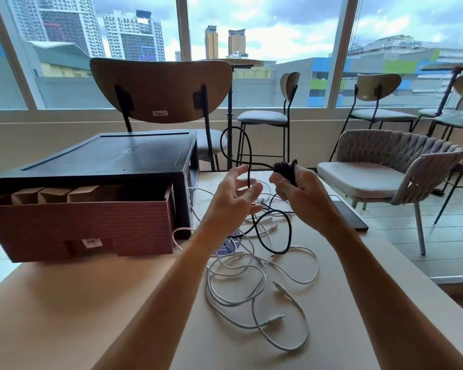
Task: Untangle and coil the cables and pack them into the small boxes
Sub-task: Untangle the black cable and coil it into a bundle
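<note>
Two bare arms reach out from the bottom edge over a big, light brown wooden table (91,303).

Behind the table stands a chair with a round brown wooden back (161,86). A grey woven chair with a pale cushion (401,161) stands on the floor to the right.

On the left part of the table sits a black wooden box with a flat top (112,156). A red-brown cardboard drawer (78,222) is pulled out of its front. Three small brown cardboard boxes (52,194) stand in a row inside the drawer, at the back.

A messy pile of thin white cables (262,273) lies on the table between the arms and just right of the drawer. They loop over each other, and a few plugs stick out.

A black cable (249,161) is held up above the pile. One loop of it stands high in the air, and another loop hangs down to the white cables.

The right hand (302,193) grips the wound-up part of the black cable tight in its fingers. The left hand (235,193) is open, with its fingers spread. The black cable runs down past those fingers, but I cannot tell if it touches them.

A flat black slab (350,214) lies at the right edge of the table. A small blue round sticker (231,245) peeks out from under the cables.
</note>
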`<action>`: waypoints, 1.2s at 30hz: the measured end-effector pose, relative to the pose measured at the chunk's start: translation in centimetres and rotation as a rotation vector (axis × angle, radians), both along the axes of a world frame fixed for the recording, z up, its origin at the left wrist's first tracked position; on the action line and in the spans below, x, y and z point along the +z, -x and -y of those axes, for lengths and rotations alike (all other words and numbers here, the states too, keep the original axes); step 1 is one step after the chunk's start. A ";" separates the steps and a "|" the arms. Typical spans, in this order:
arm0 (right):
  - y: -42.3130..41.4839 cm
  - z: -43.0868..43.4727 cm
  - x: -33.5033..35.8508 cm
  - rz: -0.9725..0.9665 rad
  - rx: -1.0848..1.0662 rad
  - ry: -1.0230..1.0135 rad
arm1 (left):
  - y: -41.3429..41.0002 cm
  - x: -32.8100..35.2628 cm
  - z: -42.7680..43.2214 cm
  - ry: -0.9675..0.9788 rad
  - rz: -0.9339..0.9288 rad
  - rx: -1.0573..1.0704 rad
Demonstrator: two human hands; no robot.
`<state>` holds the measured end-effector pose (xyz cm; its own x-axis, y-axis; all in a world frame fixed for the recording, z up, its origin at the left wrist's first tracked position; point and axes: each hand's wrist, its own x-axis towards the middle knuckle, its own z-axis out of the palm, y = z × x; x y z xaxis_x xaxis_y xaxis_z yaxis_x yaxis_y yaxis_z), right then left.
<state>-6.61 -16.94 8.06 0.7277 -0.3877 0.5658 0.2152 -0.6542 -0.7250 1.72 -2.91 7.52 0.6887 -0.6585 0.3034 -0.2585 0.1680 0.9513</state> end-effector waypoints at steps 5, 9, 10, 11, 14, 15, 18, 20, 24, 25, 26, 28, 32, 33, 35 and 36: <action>0.0 0.8 -0.5 -0.090 -0.145 0.124 | -0.5 0.3 -0.6 0.100 -0.007 0.106; 0.6 1.6 -0.5 -0.213 -0.089 0.059 | -2.4 0.6 -1.5 0.237 0.127 0.395; 0.8 1.7 -0.3 -0.235 -0.013 -0.017 | -3.0 0.5 -1.7 0.264 0.171 0.486; 1.0 1.7 -0.1 -0.251 0.083 -0.106 | -3.6 0.3 -1.8 0.260 0.230 0.582; 1.9 1.6 0.4 -0.256 0.369 -0.362 | -4.5 -0.6 -2.3 0.132 0.375 0.725; 2.1 1.6 0.5 -0.250 0.442 -0.420 | -4.9 -1.0 -2.4 0.062 0.401 0.720; 2.6 1.6 0.6 -0.254 0.611 -0.491 | -5.7 -2.3 -2.5 -0.173 0.505 0.693; 2.6 1.7 0.7 -0.265 0.681 -0.496 | -5.4 -2.6 -2.3 -0.248 0.559 0.650; 2.5 1.0 0.7 -0.252 0.709 -0.527 | -3.2 -1.9 -1.0 -0.255 0.698 0.513; 2.5 0.7 0.7 -0.234 0.716 -0.548 | -3.0 -2.0 -0.8 -0.257 0.761 0.477; 2.5 0.5 0.8 -0.213 0.734 -0.570 | -3.0 -2.2 -0.5 -0.252 0.816 0.424; 2.5 0.4 0.9 -0.155 0.795 -0.628 | -2.9 -2.6 -0.5 -0.249 0.844 0.298; 2.2 0.4 1.2 -0.021 0.852 -0.794 | -2.1 -2.7 -0.9 -0.309 0.677 0.079; 2.1 0.4 1.2 0.009 0.846 -0.839 | -2.0 -2.8 -0.8 -0.314 0.626 0.040; 2.1 0.4 1.3 0.061 0.835 -0.923 | -2.1 -2.8 -0.8 -0.332 0.547 -0.050; 2.1 0.5 1.3 0.085 0.831 -0.958 | -2.1 -2.9 -0.8 -0.353 0.531 -0.098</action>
